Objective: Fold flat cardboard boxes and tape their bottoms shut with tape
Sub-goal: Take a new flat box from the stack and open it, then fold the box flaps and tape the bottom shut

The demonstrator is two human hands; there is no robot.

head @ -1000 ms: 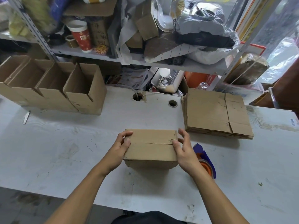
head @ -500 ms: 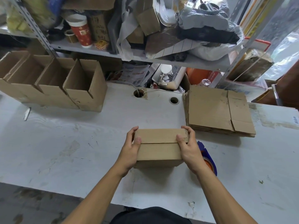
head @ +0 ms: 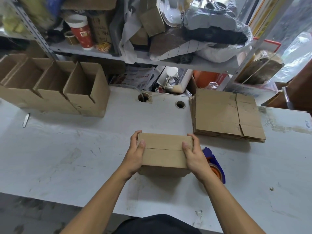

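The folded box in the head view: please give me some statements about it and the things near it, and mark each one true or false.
1. Both hands, the left hand and the right hand, hold the folded cardboard box by its ends. True.
2. Tape already covers the seam between the box's two flaps. False: the seam is bare, no tape on it.
3. The blue tape dispenser lies on the table beside the right hand. True.
4. The stack of flat cardboard boxes lies left of the held box. False: it lies behind it to the right.
5. A row of open folded boxes stands at the back left of the table. True.
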